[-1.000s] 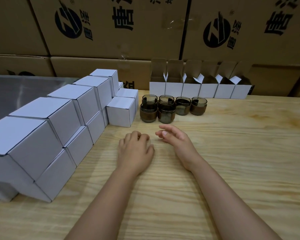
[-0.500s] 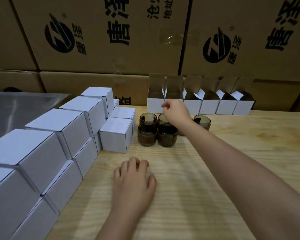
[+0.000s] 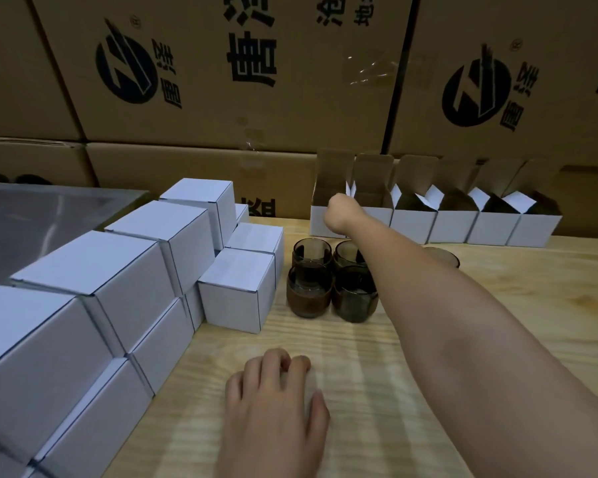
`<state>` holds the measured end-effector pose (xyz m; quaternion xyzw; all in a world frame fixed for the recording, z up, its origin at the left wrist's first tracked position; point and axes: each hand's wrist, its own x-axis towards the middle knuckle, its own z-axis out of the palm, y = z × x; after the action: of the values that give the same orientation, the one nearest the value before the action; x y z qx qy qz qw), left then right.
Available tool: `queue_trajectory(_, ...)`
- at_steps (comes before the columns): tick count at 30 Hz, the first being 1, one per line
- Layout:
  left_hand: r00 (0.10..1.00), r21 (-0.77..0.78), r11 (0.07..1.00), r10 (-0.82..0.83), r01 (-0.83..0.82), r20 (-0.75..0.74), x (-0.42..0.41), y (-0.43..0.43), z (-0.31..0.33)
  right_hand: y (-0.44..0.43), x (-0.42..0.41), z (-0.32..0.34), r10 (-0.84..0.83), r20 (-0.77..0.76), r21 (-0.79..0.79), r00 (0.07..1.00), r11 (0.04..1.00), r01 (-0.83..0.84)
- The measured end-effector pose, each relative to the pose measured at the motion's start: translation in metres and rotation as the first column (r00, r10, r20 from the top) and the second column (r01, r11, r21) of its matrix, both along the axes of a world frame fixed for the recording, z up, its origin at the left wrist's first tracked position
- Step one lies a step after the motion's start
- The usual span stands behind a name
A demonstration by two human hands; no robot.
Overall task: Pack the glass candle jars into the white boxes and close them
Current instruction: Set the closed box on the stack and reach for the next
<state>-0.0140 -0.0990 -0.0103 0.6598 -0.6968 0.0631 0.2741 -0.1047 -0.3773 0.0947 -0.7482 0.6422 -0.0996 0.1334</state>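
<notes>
Dark glass candle jars (image 3: 309, 288) clustered on the pale wooden worktop (image 3: 549, 288). Just behind the jars, a row of open white boxes (image 3: 453, 225), right hand (image 3: 341, 217) at the leftmost one, fingers hidden, grip impossible to tell. Nearer than the jars, left hand (image 3: 273, 401) resting on the wood, grip released. Left of the jars, stacked closed white boxes (image 3: 235, 288).

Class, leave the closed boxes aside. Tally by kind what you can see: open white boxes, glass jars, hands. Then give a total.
Open boxes: 6
Jars: 5 in view; the arm may hide more
Hands: 2, left hand and right hand
Total: 13
</notes>
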Motion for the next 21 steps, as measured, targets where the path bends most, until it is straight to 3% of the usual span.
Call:
queue_trajectory(6,1.0,0.125,0.992,0.014,-0.012,-0.015,0.002,0.002,-0.003,0.03,-0.01,0.01,0.049,0.305,-0.205,0.951,0.979,0.015)
queue_trajectory(11,0.999,0.139,0.99,0.033,-0.033,0.001,0.003,0.0,-0.004,0.098,-0.027,0.04,0.167,0.299,-0.509,0.94,0.861,0.009)
queue_trajectory(15,0.998,0.201,0.979,0.031,-0.019,-0.054,0.002,-0.002,0.001,0.173,-0.049,0.044,0.228,0.33,-0.654,0.916,0.755,0.048)
queue_trajectory(18,0.954,0.201,0.977,-0.007,0.071,-0.3,0.005,-0.001,0.008,0.227,-0.057,0.025,0.253,0.296,-0.698,0.921,0.715,0.028)
queue_trajectory(19,0.886,0.165,0.973,-0.07,0.163,-0.459,0.008,0.002,0.01,0.243,-0.058,0.016,0.25,0.285,-0.711,0.925,0.702,0.029)
queue_trajectory(21,0.651,0.038,0.941,-0.202,0.335,-0.732,0.01,0.011,0.013,0.27,-0.057,-0.004,0.24,0.282,-0.726,0.929,0.686,0.043)
